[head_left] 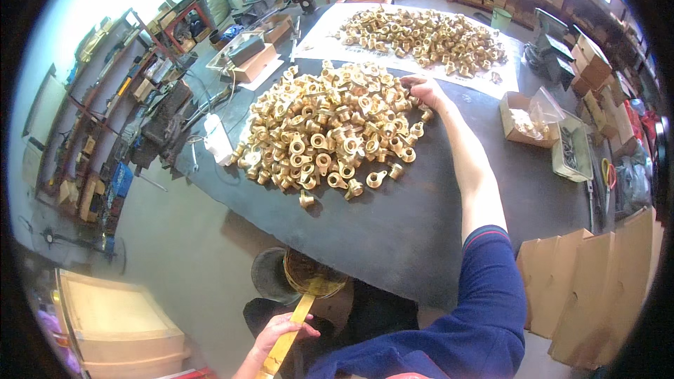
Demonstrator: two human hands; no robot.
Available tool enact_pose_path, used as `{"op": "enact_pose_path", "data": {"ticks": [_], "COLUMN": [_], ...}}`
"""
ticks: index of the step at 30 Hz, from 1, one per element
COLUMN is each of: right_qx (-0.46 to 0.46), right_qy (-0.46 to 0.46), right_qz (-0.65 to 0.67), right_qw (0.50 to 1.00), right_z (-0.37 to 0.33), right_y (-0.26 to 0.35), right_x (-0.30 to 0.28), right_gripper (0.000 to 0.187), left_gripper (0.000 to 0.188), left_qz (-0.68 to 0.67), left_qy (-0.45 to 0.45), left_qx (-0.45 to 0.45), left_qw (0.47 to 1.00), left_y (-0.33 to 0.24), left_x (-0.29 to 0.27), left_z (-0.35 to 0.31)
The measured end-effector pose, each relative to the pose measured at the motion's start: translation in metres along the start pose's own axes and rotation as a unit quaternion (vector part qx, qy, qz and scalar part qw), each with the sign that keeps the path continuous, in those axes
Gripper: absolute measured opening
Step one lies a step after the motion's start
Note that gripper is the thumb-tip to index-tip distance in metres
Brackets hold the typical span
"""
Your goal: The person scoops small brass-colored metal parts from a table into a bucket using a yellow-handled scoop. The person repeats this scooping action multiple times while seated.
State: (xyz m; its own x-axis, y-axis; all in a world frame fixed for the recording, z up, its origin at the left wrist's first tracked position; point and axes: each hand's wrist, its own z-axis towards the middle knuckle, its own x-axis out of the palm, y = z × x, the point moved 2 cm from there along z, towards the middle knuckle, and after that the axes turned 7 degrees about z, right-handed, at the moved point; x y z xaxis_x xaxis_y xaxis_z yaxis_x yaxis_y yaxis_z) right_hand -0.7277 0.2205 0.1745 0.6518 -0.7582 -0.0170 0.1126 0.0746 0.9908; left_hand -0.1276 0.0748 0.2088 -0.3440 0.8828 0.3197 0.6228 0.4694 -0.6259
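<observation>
A big heap of brass fittings (330, 126), each a short threaded tube with a flat eared flange, lies on the dark tabletop (421, 217). At the heap's far right edge is my right hand (424, 91), its arm stretched out over the table. Its fingers are curled against the fittings, and what they hold is hidden. Low in the view, my left hand (277, 333) is closed around a long flat yellow strip (289, 340). The strip's far end reaches a round woven basket (303, 274) below the table's near edge.
More brass fittings (428, 38) lie on a white sheet (319, 43) at the back. A white bottle (217, 139) and a wrench (194, 153) are left of the heap. Boxes (519, 123) stand at the right edge, with cardboard sheets (586, 288) below. Shelves (105, 112) line the left wall.
</observation>
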Motion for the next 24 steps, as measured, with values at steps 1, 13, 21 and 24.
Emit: {"op": "enact_pose_path", "data": {"ticks": [1,13,21,24], "right_qx": [-0.021,-0.005,-0.005,-0.088], "right_qy": [-0.031,-0.020,-0.117,-0.166], "right_qz": [0.022,0.131,0.125,-0.102], "right_qw": [0.999,0.991,0.985,0.977], "right_z": [-0.003,-0.073,-0.128,-0.139], "right_y": [-0.001,0.004,0.017,0.014], "right_x": [-0.006,0.030,0.058,0.058], "right_gripper": [0.043,0.032,0.052,0.049], "left_gripper": [0.038,0.034,0.034,0.034], "left_qz": [0.004,0.004,-0.025,-0.007], "left_qy": [0.017,0.103,0.142,0.160], "left_qx": [0.001,0.024,0.038,0.049], "left_qw": [1.000,0.994,0.989,0.986], "left_y": [-0.002,0.012,0.023,0.025], "left_x": [0.003,0.021,0.023,0.022], "left_z": [0.004,0.004,0.007,0.009]}}
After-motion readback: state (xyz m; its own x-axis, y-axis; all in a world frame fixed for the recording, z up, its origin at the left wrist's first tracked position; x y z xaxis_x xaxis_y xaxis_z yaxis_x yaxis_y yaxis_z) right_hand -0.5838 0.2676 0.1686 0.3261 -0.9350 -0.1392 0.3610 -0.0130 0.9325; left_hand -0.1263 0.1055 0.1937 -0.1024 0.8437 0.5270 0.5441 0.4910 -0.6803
